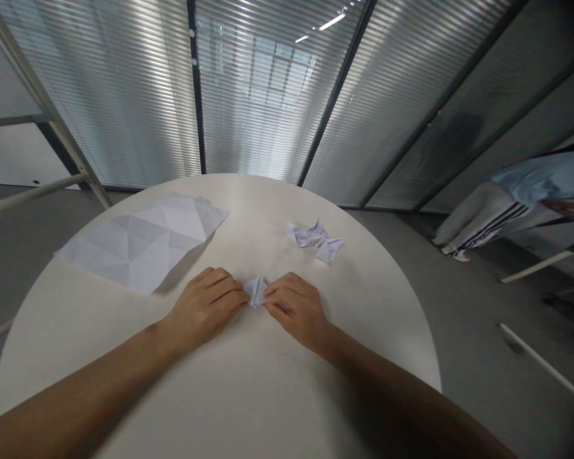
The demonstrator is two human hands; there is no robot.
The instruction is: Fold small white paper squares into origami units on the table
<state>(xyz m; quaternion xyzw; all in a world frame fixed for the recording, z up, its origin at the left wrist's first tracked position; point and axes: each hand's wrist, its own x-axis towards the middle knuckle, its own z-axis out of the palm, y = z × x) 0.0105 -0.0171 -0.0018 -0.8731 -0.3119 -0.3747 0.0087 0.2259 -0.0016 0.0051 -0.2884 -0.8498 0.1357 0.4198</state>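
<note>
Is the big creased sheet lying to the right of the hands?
No. The big creased sheet lies on the table to the left, beyond the left hand.

I see a small folded paper piece [256, 291], white with a faint bluish cast, lying on the round table's pale top near its middle, a little toward the near edge. It is creased into a compact, pointed shape, its upper tip angled away from me. It sits pinched between the fingertips of my left hand [203, 307] and my right hand [294, 309], both touching it from either side, palms down.
</note>
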